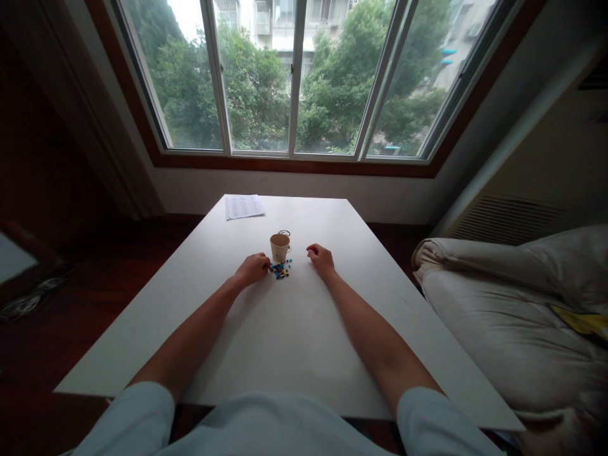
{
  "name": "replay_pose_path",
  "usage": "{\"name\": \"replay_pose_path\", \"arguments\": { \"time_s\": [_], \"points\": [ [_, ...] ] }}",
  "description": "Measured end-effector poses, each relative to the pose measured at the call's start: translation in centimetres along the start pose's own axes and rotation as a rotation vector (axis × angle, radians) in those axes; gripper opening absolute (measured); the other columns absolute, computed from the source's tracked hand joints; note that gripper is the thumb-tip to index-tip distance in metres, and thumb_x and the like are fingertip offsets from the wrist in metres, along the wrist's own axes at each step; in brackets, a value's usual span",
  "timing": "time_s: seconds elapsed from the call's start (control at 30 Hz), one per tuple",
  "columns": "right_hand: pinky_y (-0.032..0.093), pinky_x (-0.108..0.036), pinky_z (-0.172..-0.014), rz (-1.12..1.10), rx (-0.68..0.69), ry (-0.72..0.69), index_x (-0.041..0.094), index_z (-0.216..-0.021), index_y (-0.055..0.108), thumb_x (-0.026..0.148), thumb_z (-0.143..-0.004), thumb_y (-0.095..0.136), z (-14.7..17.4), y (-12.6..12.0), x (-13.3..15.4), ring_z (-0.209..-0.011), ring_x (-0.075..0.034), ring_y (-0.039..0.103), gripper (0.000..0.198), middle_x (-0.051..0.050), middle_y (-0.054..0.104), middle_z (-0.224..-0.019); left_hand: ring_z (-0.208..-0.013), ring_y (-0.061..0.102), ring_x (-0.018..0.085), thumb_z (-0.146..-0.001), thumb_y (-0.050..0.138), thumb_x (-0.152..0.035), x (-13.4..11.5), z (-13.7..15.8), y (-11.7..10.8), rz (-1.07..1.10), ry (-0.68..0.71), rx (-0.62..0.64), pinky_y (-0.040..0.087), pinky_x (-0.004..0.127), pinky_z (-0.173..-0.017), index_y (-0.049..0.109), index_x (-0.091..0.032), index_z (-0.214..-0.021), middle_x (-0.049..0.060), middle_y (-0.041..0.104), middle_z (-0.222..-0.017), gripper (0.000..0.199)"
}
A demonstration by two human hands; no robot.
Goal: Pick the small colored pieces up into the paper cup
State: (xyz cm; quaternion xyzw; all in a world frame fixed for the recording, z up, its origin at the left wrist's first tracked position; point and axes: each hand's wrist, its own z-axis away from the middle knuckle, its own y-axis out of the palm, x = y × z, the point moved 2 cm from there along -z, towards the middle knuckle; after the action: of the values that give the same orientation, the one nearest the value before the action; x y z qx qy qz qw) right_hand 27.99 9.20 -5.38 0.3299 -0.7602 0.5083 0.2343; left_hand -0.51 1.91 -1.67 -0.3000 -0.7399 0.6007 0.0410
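Note:
A light brown paper cup (280,248) stands upright on the white table (294,342). Just in front of it lies a small pile of blue, yellow and black capsule-like pieces (281,271). My left hand (254,268) rests at the pile's left edge, its fingers closed together; what they pinch, if anything, is too small to make out. To the right of the cup, apart from it and the pieces, my right hand (322,258) rests on the table with curled fingers. Its fingertips are too small to show whether something is between them.
Behind the cup lies a thin dark loop (284,232). Papers (244,206) lie at the table's far left corner. A window (289,82) is beyond the table, and a bed or sofa with pale bedding (494,323) is on the right.

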Motion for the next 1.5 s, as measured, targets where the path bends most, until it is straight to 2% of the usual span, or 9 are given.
{"name": "replay_pose_path", "arguments": {
  "time_s": [0.23, 0.47, 0.6, 0.77, 1.0, 1.23, 1.5],
  "points": [
    [0.048, -0.027, -0.077, -0.001, 0.002, 0.003, 0.025, -0.095, 0.075, 0.026, -0.084, 0.055, 0.1, 0.1, 0.0, -0.074, -0.017, 0.063, 0.023, 0.001, 0.073, -0.079, -0.074, 0.06, 0.015, -0.077, 0.057, -0.012, -0.9, -0.2, -1.7, 0.032, -0.007, -0.046, 0.045, 0.026, -0.069, 0.074, -0.02, -0.08, 0.005, 0.068, -0.089, 0.019],
    [0.048, -0.027, -0.075, -0.012, -0.004, 0.008, 0.025, -0.094, 0.075, 0.027, -0.085, 0.055, 0.3, -0.2, 0.0, -0.073, -0.016, 0.063, 0.022, 0.001, 0.073, -0.077, -0.075, 0.061, 0.014, -0.081, 0.058, -0.015, -3.8, -1.6, -5.6, 0.236, 0.053, -0.21, 0.049, 0.025, -0.072, 0.073, -0.018, -0.087, 0.004, 0.069, -0.09, 0.016],
    [0.048, -0.026, -0.075, -0.006, -0.004, 0.01, 0.025, -0.095, 0.075, 0.026, -0.085, 0.054, 0.5, -0.3, 0.1, -0.073, -0.016, 0.063, 0.023, 0.001, 0.073, -0.078, -0.078, 0.062, 0.013, -0.082, 0.06, -0.018, -4.4, -3.4, -6.6, 0.311, 0.08, -0.274, 0.05, 0.025, -0.074, 0.073, -0.017, -0.09, 0.004, 0.069, -0.093, 0.015],
    [0.047, -0.027, -0.076, 0.002, 0.006, 0.007, 0.025, -0.095, 0.075, 0.026, -0.084, 0.055, 0.5, -0.2, 0.1, -0.073, -0.016, 0.063, 0.023, 0.001, 0.073, -0.078, -0.08, 0.063, 0.014, -0.079, 0.061, -0.017, -3.4, -5.8, -6.3, 0.369, -0.007, -0.351, 0.051, 0.026, -0.072, 0.073, -0.017, -0.088, 0.003, 0.07, -0.09, 0.015],
    [0.048, -0.027, -0.077, -0.011, 0.004, 0.002, 0.025, -0.095, 0.075, 0.026, -0.084, 0.055, 0.4, -0.3, 0.3, -0.074, -0.016, 0.064, 0.023, 0.001, 0.073, -0.078, -0.084, 0.063, 0.016, -0.076, 0.06, -0.013, -2.9, -7.4, -5.3, 0.394, -0.071, -0.347, 0.051, 0.028, -0.074, 0.073, -0.018, -0.089, 0.002, 0.072, -0.09, 0.019],
    [0.048, -0.027, -0.075, 0.017, 0.01, -0.013, 0.026, -0.096, 0.075, 0.026, -0.086, 0.055, 0.4, -0.1, 0.0, -0.074, -0.017, 0.063, 0.022, 0.001, 0.072, -0.079, -0.084, 0.062, 0.016, -0.079, 0.058, -0.013, -2.8, -6.7, -4.9, 0.386, -0.091, -0.405, 0.05, 0.028, -0.075, 0.072, -0.018, -0.09, 0.003, 0.071, -0.091, 0.018],
    [0.046, -0.028, -0.081, 0.102, 0.074, -0.132, 0.025, -0.091, 0.075, 0.025, -0.086, 0.058, 0.6, 0.8, 0.3, -0.085, -0.018, 0.064, 0.017, -0.002, 0.074, -0.092, -0.079, 0.058, 0.015, -0.087, 0.051, -0.015, -3.7, -4.9, -3.6, 0.312, -0.109, -0.495, 0.048, 0.028, -0.074, 0.069, -0.019, -0.092, 0.004, 0.067, -0.093, 0.018]
  ]
}}
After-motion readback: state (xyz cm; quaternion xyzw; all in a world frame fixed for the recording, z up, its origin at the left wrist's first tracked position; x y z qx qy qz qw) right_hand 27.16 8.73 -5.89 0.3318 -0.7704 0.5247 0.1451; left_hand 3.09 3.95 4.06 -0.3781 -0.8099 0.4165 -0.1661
